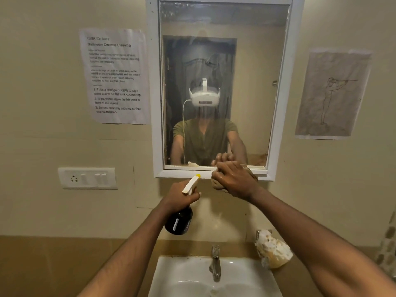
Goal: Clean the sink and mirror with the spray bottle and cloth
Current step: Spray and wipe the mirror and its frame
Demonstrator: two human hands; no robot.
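Right hand (234,182) fingers bunched around cloth (220,186) at mirror (225,61) bottom edge, glass stretching upward; left hand (181,197) gripping spray bottle (180,221) alongside.

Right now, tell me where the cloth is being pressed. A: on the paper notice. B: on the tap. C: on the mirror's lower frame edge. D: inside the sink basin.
C: the right hand holds the cloth against the bottom ledge of the mirror, well above the sink.

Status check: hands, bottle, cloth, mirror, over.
Left hand grips dark spray bottle, white nozzle up. Right hand presses tan cloth on white-framed mirror bottom edge. Nothing blocking.
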